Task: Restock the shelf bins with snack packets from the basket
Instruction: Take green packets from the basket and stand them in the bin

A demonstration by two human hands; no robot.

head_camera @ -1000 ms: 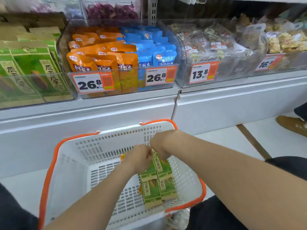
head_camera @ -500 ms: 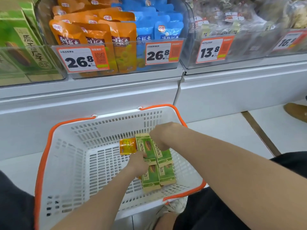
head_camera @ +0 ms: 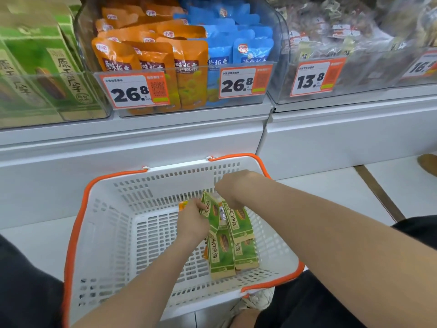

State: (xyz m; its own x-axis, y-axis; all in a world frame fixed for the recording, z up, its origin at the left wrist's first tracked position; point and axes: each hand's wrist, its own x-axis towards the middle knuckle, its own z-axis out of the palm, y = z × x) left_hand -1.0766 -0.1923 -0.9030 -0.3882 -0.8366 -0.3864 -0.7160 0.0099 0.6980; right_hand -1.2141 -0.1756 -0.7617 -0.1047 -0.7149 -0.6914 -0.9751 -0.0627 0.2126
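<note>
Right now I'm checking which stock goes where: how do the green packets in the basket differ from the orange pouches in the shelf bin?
The green packets lie flat on the floor of the white basket, with each hand gripping one; the orange pouches stand packed in a clear bin, untouched. The green packets are few and boxy, while the orange pouches are many and rounded at the top. Both carry printed Chinese text.

You are looking at a bright, evenly lit scene with soft, weak shadows and no hard light source in sight. Glare sheens the clear bin fronts (head_camera: 189, 69). The wide lens bows the shelf edge (head_camera: 132, 136) toward the corners. Your forearms are soft, and the far-right bags (head_camera: 354, 31) blur.
</note>
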